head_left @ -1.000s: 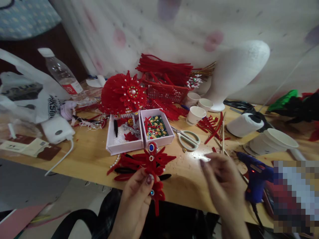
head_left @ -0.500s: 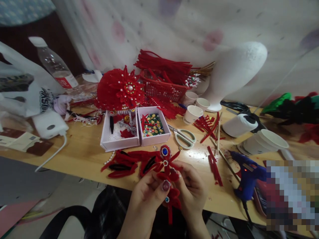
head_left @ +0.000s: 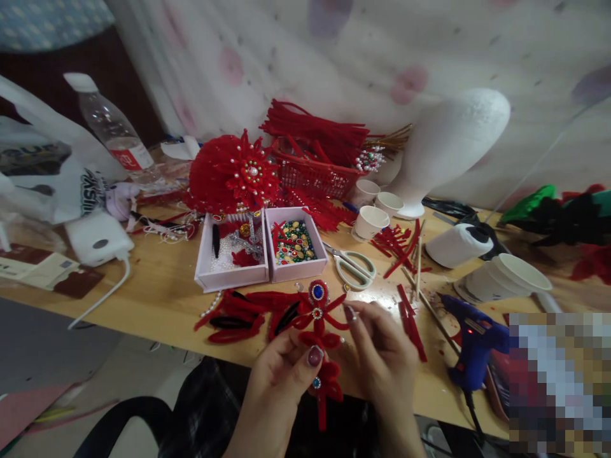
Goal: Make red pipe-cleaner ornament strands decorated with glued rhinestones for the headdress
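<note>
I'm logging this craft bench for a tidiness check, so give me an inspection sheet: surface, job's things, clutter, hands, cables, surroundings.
Surface: wooden table, crowded along the back.
Job's things: red jewelled ornament, held just above the table's near edge.
Clutter: two pink boxes of beads, scissors, paper cups, red basket, blue glue gun, water bottle, red strips.
Hands: left hand pinches the ornament; right hand touches its right side.
Cables: white cable runs off the table edge from a white device.
Surroundings: white foam head form, spotted curtain.
</note>
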A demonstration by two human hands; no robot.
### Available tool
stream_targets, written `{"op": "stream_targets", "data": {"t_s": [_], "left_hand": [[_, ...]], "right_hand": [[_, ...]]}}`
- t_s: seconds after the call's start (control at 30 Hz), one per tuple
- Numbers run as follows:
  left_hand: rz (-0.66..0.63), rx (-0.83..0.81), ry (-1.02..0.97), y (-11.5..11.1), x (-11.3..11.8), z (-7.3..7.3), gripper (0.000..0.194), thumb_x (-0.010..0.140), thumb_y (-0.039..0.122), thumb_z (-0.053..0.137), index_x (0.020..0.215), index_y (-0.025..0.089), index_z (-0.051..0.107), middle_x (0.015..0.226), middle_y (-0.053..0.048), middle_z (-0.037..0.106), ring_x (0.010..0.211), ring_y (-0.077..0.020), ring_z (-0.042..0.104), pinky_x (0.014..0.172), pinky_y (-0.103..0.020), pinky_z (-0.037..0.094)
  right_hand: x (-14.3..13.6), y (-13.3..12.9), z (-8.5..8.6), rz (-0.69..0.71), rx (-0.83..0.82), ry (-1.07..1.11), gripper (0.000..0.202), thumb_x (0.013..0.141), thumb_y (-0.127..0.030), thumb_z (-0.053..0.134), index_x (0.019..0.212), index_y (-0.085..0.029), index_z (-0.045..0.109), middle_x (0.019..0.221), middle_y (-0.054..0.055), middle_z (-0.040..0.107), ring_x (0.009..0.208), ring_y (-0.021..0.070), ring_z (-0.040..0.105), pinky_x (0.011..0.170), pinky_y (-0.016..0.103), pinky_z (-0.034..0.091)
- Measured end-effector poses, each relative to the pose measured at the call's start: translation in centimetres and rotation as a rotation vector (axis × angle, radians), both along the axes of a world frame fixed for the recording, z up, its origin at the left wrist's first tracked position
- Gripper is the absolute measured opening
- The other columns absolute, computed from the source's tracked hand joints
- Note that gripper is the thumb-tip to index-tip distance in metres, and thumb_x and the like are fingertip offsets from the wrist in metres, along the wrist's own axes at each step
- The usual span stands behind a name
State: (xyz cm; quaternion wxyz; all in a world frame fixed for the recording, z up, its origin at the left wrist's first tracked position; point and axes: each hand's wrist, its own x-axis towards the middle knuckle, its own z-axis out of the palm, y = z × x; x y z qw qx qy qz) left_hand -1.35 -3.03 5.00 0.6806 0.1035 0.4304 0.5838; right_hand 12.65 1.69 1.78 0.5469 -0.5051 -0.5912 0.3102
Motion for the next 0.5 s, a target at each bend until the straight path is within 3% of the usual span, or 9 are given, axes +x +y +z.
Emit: {"op": "stream_targets", "data": {"t_s": [0.13, 0.27, 0.4, 0.5], "left_hand": [[0.094, 0.004, 0.015, 0.4, -0.9, -0.4, 0.033, 0.057, 0.034, 0.092, 0.074, 0.015, 0.072, 0.071, -0.004, 0.073, 0.063, -0.0154, 0.068, 0.06, -0.023, 0.056], [0.234, -0.016, 0.045, 0.5, -2.8, -1.0, 0.036, 0.053, 0.032, 0.094, 0.078, 0.016, 0.073, 0.075, -0.003, 0.075, 0.066, -0.0153, 0.07, 0.063, -0.022, 0.059], [0.334, -0.024, 0.051, 0.5, -5.5, -1.4, 0.04, 0.048, 0.031, 0.097, 0.077, 0.017, 0.074, 0.076, -0.001, 0.076, 0.068, -0.0131, 0.072, 0.064, -0.016, 0.059], [0.355, 0.019, 0.072, 0.5, -6.6, -1.3, 0.038, 0.048, 0.032, 0.096, 0.076, 0.017, 0.074, 0.075, -0.001, 0.076, 0.065, -0.0124, 0.071, 0.065, -0.017, 0.06]], "right_hand": [[4.3, 1.3, 1.5, -0.141, 0.066, -0.051, 0.013, 0.087, -0.032, 0.072, 0.097, -0.024, 0.075, 0.105, 0.005, 0.07, 0.102, 0.0227, 0.063, 0.093, 0.034, 0.047], [6.6, 1.5, 2.7, -0.425, 0.03, -0.014, 0.028, 0.08, -0.041, 0.08, 0.098, -0.02, 0.076, 0.098, 0.007, 0.074, 0.09, 0.0251, 0.069, 0.085, 0.037, 0.053], [6.3, 1.9, 3.3, -0.44, 0.103, 0.029, 0.028, 0.081, -0.041, 0.08, 0.097, -0.019, 0.074, 0.093, 0.006, 0.074, 0.085, 0.0221, 0.07, 0.085, 0.035, 0.053], [5.1, 2.4, 3.7, -0.368, 0.087, 0.228, 0.028, 0.078, -0.039, 0.084, 0.094, -0.018, 0.072, 0.083, 0.003, 0.07, 0.076, 0.0153, 0.065, 0.079, 0.027, 0.052]]}}
